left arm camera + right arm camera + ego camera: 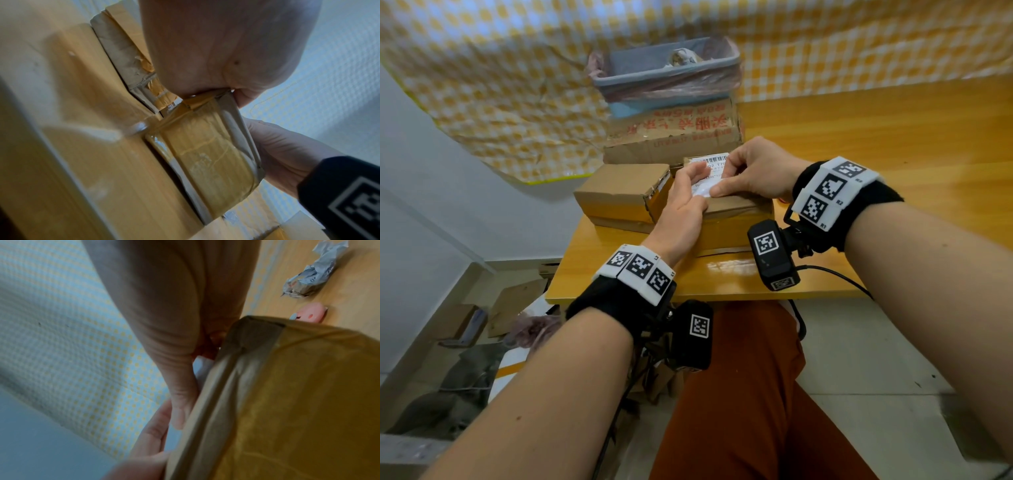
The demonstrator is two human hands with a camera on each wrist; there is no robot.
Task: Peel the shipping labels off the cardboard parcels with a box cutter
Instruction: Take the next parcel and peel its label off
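A taped cardboard parcel [736, 209] lies on the wooden table [859, 137] in front of me, with a white shipping label [710, 163] on its top. My right hand [726, 186] pinches the label's lifted near corner between thumb and forefinger. My left hand [690, 192] lies on the parcel's left side with its fingers fairly straight, touching the label and holding the box down. In the right wrist view the pink box cutter [310, 313] lies loose on the table beyond the parcel [287, 402]; neither hand holds it.
A second small parcel [623, 192] sits just left, and a larger printed box [674, 137] stands behind. A bag-lined bin [664, 68] is on top of that box. A crumpled peeled label [316, 272] lies on the table near the cutter. More cardboard lies on the floor at left.
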